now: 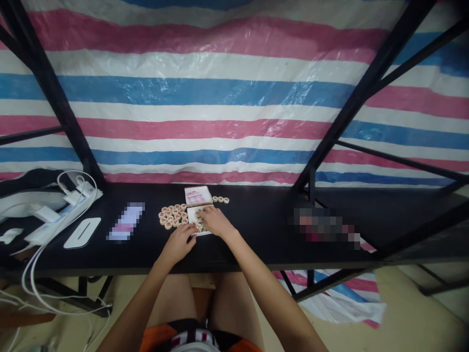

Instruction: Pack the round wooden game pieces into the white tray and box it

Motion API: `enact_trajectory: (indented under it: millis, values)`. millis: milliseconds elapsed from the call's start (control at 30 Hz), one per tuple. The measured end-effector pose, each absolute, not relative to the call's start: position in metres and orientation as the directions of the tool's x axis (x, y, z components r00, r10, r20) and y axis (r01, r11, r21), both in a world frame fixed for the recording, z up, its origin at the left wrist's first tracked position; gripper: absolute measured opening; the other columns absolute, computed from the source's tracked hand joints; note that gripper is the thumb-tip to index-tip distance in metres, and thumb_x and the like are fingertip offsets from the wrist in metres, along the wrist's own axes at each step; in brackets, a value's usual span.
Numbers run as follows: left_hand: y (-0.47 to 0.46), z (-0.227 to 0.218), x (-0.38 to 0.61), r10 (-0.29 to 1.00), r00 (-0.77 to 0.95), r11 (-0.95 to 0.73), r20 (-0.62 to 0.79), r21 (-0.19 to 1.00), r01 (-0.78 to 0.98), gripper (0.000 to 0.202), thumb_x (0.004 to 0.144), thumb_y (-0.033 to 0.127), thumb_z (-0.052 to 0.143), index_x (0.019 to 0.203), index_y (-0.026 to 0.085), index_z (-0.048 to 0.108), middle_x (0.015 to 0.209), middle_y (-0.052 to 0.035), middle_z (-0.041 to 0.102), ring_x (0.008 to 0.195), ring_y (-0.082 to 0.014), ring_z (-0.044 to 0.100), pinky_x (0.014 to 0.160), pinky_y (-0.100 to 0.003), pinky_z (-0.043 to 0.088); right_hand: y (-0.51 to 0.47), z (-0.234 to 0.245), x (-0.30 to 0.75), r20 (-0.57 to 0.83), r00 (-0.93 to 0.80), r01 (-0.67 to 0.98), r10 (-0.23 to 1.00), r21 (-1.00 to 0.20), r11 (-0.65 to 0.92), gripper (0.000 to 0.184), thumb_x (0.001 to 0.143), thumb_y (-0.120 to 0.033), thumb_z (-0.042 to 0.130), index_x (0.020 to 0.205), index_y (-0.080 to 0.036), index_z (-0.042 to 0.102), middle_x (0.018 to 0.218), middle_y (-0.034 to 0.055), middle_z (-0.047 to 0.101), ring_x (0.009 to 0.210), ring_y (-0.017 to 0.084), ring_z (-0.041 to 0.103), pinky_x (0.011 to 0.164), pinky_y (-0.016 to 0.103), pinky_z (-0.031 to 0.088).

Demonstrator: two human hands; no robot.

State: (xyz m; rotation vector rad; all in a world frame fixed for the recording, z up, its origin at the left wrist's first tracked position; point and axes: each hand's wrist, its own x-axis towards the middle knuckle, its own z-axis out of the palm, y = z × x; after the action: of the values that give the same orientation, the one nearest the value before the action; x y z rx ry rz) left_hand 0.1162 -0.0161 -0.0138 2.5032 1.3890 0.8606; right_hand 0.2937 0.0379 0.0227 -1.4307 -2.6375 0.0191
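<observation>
A small open box (205, 233) with a white inside stands on the black table, its printed lid (198, 196) folded back behind it. Several round Chinese chess pieces (201, 224) with dark characters lie in the box. My right hand (219, 221) reaches over the box from the right, fingers stretched out and touching the pieces inside. At the box's front left corner is my left hand (180, 243), its fingers slightly bent and apart, fingertips against the edge. A cluster of chess pieces with red characters (170, 215) lies left of the box, partly behind my left hand.
Three more chess pieces (220, 199) sit in a row right of the lid. Left on the table are a blurred phone-like rectangle (126, 222), a white flat object (82, 232) and a power strip with white cables (62, 220). Black metal posts (330, 127) and a striped sheet (205, 127) stand behind.
</observation>
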Motion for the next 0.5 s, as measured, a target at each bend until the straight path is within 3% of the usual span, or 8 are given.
enact_trajectory:
  millis: [100, 300, 500]
  values:
    - [-0.016, -0.014, 0.116, 0.819, 0.407, -0.558, 0.404, 0.394, 0.731, 0.024, 0.086, 0.020, 0.047, 0.101, 0.021, 0.066, 0.109, -0.0059, 0.063, 0.102, -0.0208, 0.056, 0.093, -0.038, 0.046, 0.037, 0.023, 0.295, 0.092, -0.531, 0.843, 0.842, -0.048, 0.536, 0.039, 0.086, -0.019, 0.045, 0.124, -0.028, 0.052, 0.122, 0.0099, 0.054, 0.114, 0.025, 0.045, 0.092, 0.037, 0.036]
    - [-0.015, -0.014, 0.116, 0.810, 0.414, -0.569, 0.414, 0.390, 0.724, 0.025, 0.087, 0.019, 0.046, 0.102, 0.021, 0.065, 0.108, -0.0054, 0.063, 0.103, -0.0206, 0.056, 0.094, -0.037, 0.045, 0.037, 0.020, 0.288, 0.167, -0.516, 0.846, 0.840, -0.056, 0.530, 0.042, 0.089, -0.019, 0.039, 0.130, -0.021, 0.047, 0.130, 0.0107, 0.051, 0.119, 0.024, 0.042, 0.094, 0.037, 0.035]
    - [-0.013, -0.016, 0.115, 0.808, 0.417, -0.569, 0.417, 0.366, 0.736, 0.025, 0.087, 0.019, 0.046, 0.102, 0.021, 0.065, 0.111, -0.0054, 0.063, 0.104, -0.0209, 0.056, 0.093, -0.037, 0.045, 0.046, 0.021, 0.295, 0.165, -0.467, 0.868, 0.869, -0.098, 0.486, 0.029, 0.087, -0.016, 0.041, 0.107, -0.018, 0.063, 0.114, 0.0089, 0.062, 0.110, 0.022, 0.048, 0.091, 0.033, 0.036]
